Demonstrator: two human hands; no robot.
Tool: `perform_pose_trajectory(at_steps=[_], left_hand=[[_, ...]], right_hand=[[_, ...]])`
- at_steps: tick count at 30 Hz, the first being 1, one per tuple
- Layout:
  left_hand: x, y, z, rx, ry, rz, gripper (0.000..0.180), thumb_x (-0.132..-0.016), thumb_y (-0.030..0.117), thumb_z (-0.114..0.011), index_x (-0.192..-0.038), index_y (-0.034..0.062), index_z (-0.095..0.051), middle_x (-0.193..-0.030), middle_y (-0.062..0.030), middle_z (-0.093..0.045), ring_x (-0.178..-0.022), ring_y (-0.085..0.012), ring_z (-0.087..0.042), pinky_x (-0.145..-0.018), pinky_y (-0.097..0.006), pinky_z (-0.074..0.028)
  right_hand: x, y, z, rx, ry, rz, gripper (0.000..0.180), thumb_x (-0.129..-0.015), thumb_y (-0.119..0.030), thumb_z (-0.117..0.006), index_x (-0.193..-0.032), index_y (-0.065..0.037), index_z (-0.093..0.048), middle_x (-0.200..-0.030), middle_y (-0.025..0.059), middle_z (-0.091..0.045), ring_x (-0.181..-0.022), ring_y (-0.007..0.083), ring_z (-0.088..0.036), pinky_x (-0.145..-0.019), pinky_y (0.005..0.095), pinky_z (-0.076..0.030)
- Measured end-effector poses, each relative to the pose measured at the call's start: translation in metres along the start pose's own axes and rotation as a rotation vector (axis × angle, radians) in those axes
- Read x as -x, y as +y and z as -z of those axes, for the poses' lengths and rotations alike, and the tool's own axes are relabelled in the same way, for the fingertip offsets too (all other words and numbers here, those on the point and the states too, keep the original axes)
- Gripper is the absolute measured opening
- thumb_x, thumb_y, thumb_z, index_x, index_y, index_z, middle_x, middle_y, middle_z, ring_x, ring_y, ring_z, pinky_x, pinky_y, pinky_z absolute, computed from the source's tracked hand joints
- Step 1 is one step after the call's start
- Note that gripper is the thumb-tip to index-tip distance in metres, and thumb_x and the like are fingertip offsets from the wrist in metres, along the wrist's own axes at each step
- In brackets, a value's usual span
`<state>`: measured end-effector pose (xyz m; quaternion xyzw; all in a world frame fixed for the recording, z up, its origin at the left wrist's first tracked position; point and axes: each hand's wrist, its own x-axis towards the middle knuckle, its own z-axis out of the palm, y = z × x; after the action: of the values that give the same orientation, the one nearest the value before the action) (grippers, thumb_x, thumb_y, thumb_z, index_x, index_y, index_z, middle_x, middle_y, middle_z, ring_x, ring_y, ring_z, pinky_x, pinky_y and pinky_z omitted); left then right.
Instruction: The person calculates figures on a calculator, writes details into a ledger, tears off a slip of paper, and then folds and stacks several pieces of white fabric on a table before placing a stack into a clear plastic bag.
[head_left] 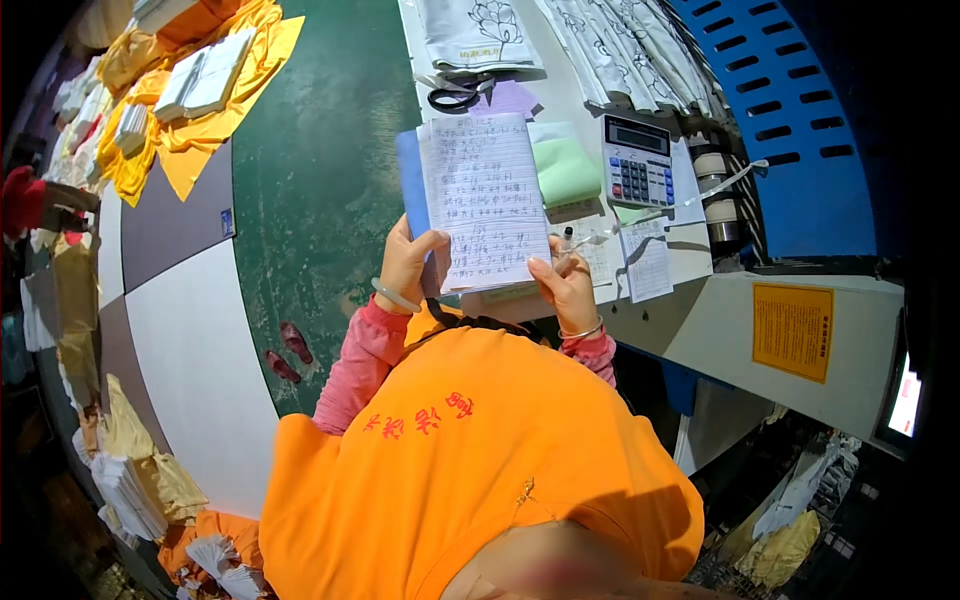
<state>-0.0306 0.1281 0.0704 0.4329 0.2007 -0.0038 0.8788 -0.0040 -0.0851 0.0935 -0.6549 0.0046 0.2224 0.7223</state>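
Observation:
A notebook (487, 200) with a blue cover and lined pages full of handwriting is held up in front of me, over the table's edge. My left hand (404, 262) grips its lower left side, thumb on the page. At the lower right corner my right hand (567, 285) pinches it, thumb on top; a pen with a dark cap (567, 237) stands by its fingers, and I cannot tell whether they hold it. Black-handled scissors (456, 94) lie just beyond the notebook. Right of it are a green paper pad (566, 168) and a grey calculator (637, 162).
Patterned white cloth (625, 50) lies on the table's far side, beside a blue slotted panel (780, 110). A grey surface with an orange notice (792, 332) stands at the right. Left, across the green floor (320, 150), are yellow cloth and white stacks (205, 75). Dark red slippers (296, 342) lie on the floor.

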Motion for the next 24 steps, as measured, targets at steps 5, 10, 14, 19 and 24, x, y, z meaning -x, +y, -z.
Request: perform_pose_trajectory(at_steps=[5, 10, 14, 19, 24], left_hand=[[-0.001, 0.0, 0.001, -0.003, -0.013, -0.002, 0.035, -0.071, 0.002, -0.053, -0.105, -0.0028, -0.045, -0.094, -0.011, -0.057, -0.079, -0.0144, -0.056, -0.072, -0.026, -0.046], [-0.001, -0.002, 0.002, -0.004, -0.01, -0.012, 0.036, -0.071, 0.002, -0.053, -0.105, -0.0025, -0.045, -0.096, -0.0113, -0.057, -0.08, -0.015, -0.057, -0.073, -0.027, -0.046], [-0.001, -0.002, 0.001, -0.016, -0.03, -0.016, 0.041, -0.071, 0.003, -0.054, -0.11, -0.0034, -0.042, -0.099, -0.0125, -0.056, -0.084, -0.0164, -0.057, -0.076, -0.027, -0.045], [-0.006, -0.008, 0.002, -0.09, 0.017, -0.12, 0.054, -0.076, 0.011, -0.058, -0.122, -0.0007, -0.033, -0.103, -0.0129, -0.055, -0.092, -0.0178, -0.055, -0.082, -0.028, -0.043], [-0.003, -0.001, -0.004, 0.082, -0.172, -0.011, 0.064, -0.083, 0.038, -0.054, -0.128, 0.0029, -0.026, -0.104, -0.0118, -0.053, -0.092, -0.0182, -0.056, -0.078, -0.028, -0.045]], right_hand=[[-0.001, 0.003, -0.001, -0.018, 0.016, 0.001, 0.034, -0.079, -0.01, -0.061, -0.107, 0.005, -0.049, -0.062, -0.0053, -0.049, -0.049, 0.0, -0.036, -0.044, 0.0155, -0.025], [0.0, 0.003, 0.0, -0.028, 0.004, 0.008, 0.033, -0.079, -0.01, -0.061, -0.107, 0.004, -0.05, -0.063, -0.0052, -0.05, -0.049, -0.0001, -0.036, -0.044, 0.0158, -0.025], [0.0, 0.004, 0.0, -0.027, 0.023, 0.034, 0.032, -0.079, -0.011, -0.061, -0.106, 0.002, -0.052, -0.065, -0.0031, -0.053, -0.046, 0.0004, -0.035, -0.042, 0.0154, -0.025], [0.0, 0.002, -0.005, -0.123, 0.262, 0.292, 0.028, -0.079, -0.008, -0.059, -0.105, 0.001, -0.053, -0.072, 0.0003, -0.056, -0.049, 0.0031, -0.04, -0.043, 0.0167, -0.03], [0.006, -0.018, 0.0, 0.928, 0.186, 0.964, 0.025, -0.071, 0.001, -0.057, -0.095, 0.0, -0.061, -0.075, 0.0083, -0.057, -0.056, 0.0192, -0.05, -0.052, 0.0283, -0.042]])
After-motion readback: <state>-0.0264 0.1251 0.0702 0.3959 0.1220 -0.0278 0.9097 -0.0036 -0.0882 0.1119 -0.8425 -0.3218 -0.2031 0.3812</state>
